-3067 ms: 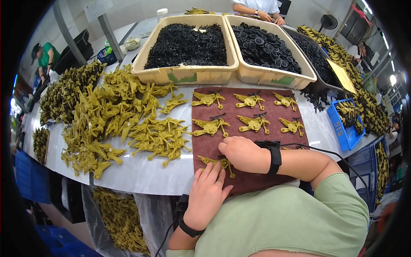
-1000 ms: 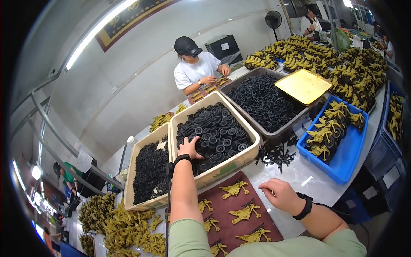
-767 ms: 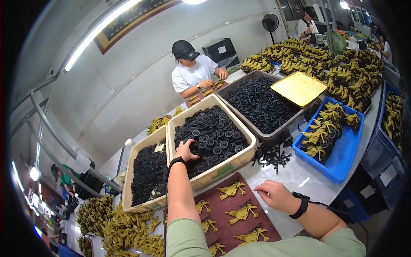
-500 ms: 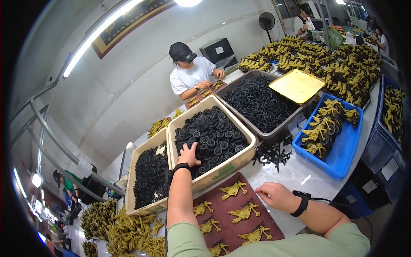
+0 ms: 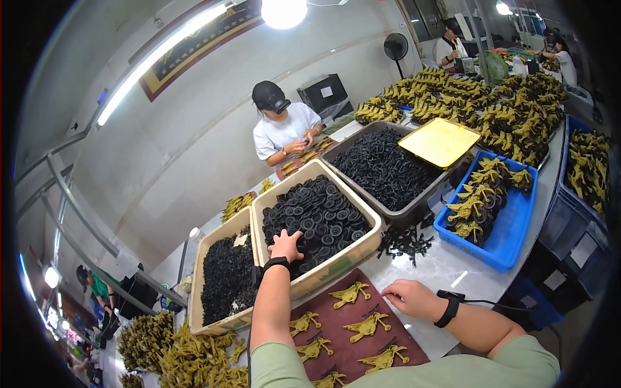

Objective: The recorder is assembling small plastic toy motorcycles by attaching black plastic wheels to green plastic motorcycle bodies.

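My left hand (image 5: 285, 245) reaches into a cream bin (image 5: 354, 249), its fingers spread over the near left part of a heap of small black toy wheels (image 5: 315, 204). No wheel shows clearly in its grasp. To the right, my right hand (image 5: 414, 299) hovers at the edge of a dark red mat (image 5: 328, 292) with its fingers curled closed. Whatever they may hold is hidden. On the mat lie several yellow toy motorcycle bodies (image 5: 367, 327) in two columns, with thin black parts attached.
A second cream bin (image 5: 197, 284) holds tiny black parts. Beyond stands a grey tub (image 5: 395, 216) of black pieces, with a yellow tray (image 5: 441, 141) on its corner. A blue tray (image 5: 511, 242) holds wheeled yellow pieces. Loose yellow bodies (image 5: 194, 352) lie left. Across, a person (image 5: 284, 129) works.
The view has shifted slightly. My left hand stays among the wheels, fingers spread a little differently. My right hand barely moves. The person across has brought both hands together off the mat.
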`<state>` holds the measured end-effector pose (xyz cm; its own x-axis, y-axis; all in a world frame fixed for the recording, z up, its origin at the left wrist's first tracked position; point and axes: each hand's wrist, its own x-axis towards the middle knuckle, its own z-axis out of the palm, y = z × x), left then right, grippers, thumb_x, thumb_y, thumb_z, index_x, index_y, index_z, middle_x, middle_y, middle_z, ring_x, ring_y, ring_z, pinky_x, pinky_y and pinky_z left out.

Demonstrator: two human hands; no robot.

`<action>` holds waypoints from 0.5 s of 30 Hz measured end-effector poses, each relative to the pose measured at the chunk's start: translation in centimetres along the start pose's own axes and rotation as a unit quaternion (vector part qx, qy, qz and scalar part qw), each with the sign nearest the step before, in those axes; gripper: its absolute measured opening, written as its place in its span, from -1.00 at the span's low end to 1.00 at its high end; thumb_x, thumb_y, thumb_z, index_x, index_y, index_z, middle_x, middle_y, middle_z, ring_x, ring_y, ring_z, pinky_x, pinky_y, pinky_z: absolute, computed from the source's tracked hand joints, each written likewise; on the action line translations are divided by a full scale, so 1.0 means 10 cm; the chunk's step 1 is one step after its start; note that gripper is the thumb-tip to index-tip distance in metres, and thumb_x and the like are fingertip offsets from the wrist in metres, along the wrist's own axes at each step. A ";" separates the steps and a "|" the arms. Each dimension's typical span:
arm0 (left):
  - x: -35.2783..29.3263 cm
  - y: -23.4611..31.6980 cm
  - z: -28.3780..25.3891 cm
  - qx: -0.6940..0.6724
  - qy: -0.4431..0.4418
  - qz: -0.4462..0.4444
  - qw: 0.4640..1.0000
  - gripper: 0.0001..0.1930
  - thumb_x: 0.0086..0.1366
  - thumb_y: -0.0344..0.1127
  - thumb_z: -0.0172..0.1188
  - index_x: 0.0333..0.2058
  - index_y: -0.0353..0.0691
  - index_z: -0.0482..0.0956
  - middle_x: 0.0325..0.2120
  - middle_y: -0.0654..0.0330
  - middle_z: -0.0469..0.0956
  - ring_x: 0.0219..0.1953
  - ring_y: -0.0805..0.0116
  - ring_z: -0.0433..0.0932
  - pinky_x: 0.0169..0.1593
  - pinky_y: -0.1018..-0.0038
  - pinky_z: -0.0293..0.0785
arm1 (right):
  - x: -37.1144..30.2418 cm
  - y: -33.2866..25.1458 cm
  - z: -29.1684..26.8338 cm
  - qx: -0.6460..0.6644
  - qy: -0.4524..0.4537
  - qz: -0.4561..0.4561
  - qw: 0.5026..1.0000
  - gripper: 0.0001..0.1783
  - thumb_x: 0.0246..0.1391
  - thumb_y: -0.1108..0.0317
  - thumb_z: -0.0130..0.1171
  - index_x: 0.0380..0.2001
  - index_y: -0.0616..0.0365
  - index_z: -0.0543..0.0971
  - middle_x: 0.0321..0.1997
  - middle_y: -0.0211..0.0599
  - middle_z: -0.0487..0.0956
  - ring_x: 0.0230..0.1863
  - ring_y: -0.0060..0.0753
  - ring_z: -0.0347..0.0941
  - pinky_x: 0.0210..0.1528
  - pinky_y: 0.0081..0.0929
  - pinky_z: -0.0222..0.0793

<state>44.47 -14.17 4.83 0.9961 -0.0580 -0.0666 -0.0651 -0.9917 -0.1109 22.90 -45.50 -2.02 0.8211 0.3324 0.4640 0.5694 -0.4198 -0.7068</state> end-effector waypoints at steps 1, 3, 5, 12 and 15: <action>0.01 0.03 0.02 0.009 0.004 -0.020 1.000 -0.22 -0.17 -0.22 0.46 0.09 0.34 0.33 0.09 0.10 0.19 0.15 -0.12 0.22 0.03 -0.19 0.32 | 0.00 0.00 0.01 -0.004 -0.004 -0.004 1.000 -0.85 -0.02 0.43 0.10 -0.33 0.13 0.58 -0.38 -0.20 0.55 -0.32 -0.14 0.49 -0.23 -0.35 0.44; 0.04 0.03 0.05 0.015 0.009 -0.042 0.999 -0.21 -0.16 -0.20 0.47 0.10 0.36 0.32 0.12 0.12 0.17 0.16 -0.09 0.22 0.02 -0.20 0.31 | 0.00 0.00 0.02 -0.004 -0.007 -0.008 1.000 -0.85 -0.01 0.43 0.09 -0.34 0.14 0.57 -0.39 -0.20 0.55 -0.32 -0.14 0.49 -0.22 -0.34 0.44; 0.10 0.00 0.04 -0.013 -0.014 -0.062 0.998 -0.21 -0.14 -0.18 0.47 0.11 0.39 0.31 0.14 0.12 0.14 0.18 -0.07 0.21 0.02 -0.20 0.31 | 0.02 0.00 0.03 -0.004 -0.011 -0.014 1.000 -0.86 -0.01 0.43 0.09 -0.34 0.14 0.57 -0.39 -0.19 0.55 -0.31 -0.14 0.49 -0.21 -0.34 0.43; 0.05 -0.04 0.03 -0.006 0.008 -0.029 1.000 -0.27 -0.15 -0.23 0.46 0.07 0.25 0.39 0.03 0.06 0.26 0.12 -0.12 0.27 0.06 -0.08 0.38 | 0.02 0.15 0.06 -0.015 0.002 -0.012 1.000 -0.86 0.00 0.43 0.08 -0.35 0.14 0.57 -0.39 -0.18 0.56 -0.32 -0.13 0.49 -0.23 -0.32 0.43; 0.03 -0.07 0.02 -0.007 0.022 0.001 1.000 -0.31 -0.18 -0.26 0.46 0.03 0.16 0.44 -0.01 0.02 0.31 0.08 -0.14 0.32 0.08 0.05 0.40 | 0.03 0.17 0.04 -0.019 0.003 -0.006 1.000 -0.86 0.00 0.43 0.08 -0.35 0.14 0.58 -0.37 -0.18 0.56 -0.31 -0.11 0.49 -0.21 -0.31 0.43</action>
<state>44.78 -13.47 4.67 0.9976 -0.0647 -0.0235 -0.0667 -0.9931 -0.0968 24.08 -45.83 -3.31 0.8143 0.3319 0.4762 0.5803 -0.4483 -0.6799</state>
